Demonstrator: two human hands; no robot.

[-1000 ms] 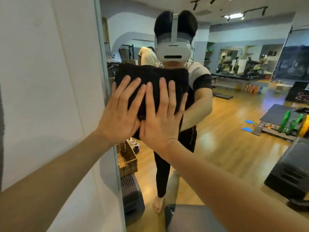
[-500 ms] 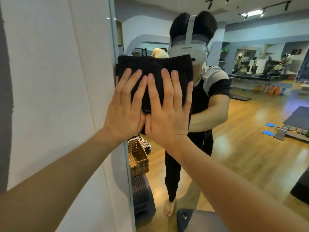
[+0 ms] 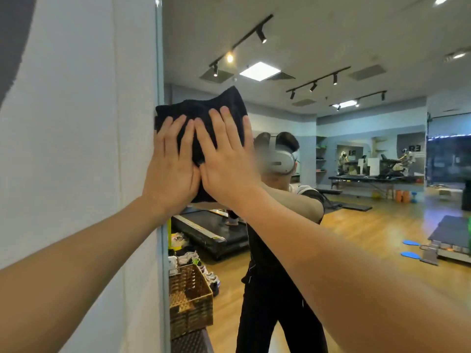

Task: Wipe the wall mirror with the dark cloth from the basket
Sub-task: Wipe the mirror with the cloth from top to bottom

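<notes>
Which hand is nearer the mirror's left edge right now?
Left. The left hand presses the dark cloth right beside the mirror's left edge; the right hand presses it further right, over the glass.

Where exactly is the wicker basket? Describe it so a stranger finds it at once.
Start at the wall mirror's left edge, where it meets the white wall. Look low, below the hands: the basket shows there in the reflection. It is woven, tan and boxy, unlike the shoes behind it.
</notes>
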